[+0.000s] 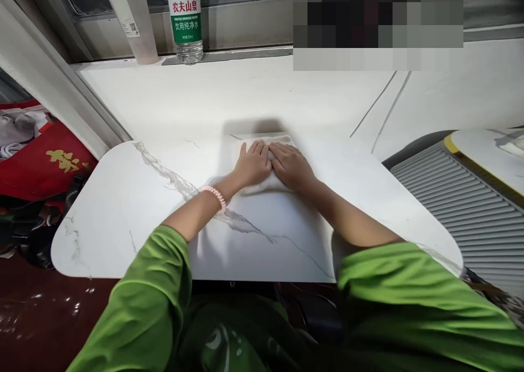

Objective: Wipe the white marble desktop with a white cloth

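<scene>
A folded white cloth (pixel 275 140) lies on the white marble table (pixel 135 219), near its far edge. My left hand (pixel 254 163) rests flat on the cloth with its fingers stretched out together. My right hand (pixel 291 166) lies flat beside it on the same cloth, fingers extended, and the fingertips of the two hands touch. Most of the cloth is hidden under my hands. A pink coiled band (pixel 214 195) circles my left wrist, and green sleeves cover both upper arms.
A water bottle (pixel 185 20) with a green label stands on the window ledge (pixel 204 88) behind the table. A pale tube (pixel 135 20) leans beside it. Red fabric (pixel 45 165) lies piled at the left. A ribbed grey panel (pixel 462 208) sits at the right.
</scene>
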A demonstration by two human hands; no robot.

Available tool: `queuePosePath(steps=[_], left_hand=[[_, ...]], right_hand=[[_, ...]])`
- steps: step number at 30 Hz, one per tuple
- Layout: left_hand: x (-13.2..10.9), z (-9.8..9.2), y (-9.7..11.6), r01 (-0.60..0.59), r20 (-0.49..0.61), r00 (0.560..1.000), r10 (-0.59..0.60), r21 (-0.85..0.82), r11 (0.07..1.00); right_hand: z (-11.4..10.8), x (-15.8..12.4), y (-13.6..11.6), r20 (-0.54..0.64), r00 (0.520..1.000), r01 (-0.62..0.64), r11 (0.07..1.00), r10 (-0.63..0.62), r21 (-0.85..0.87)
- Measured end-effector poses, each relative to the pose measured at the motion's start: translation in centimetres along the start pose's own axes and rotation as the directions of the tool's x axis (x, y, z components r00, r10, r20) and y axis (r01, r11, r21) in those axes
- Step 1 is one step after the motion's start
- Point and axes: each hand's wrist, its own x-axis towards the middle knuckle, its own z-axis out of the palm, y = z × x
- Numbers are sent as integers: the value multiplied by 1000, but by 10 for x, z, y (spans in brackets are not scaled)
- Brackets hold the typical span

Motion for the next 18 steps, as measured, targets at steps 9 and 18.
queuePosePath(steps=[9, 18], left_hand=[[-119, -4, 85, -216, 94, 972, 217, -18, 976], [-88, -4, 85, -299, 129, 945, 301, -40, 953]], right_hand=[[-50, -166, -46, -68, 996, 51, 998, -52, -22], [-51, -153, -28, -103, 993, -58, 998, 54, -36]])
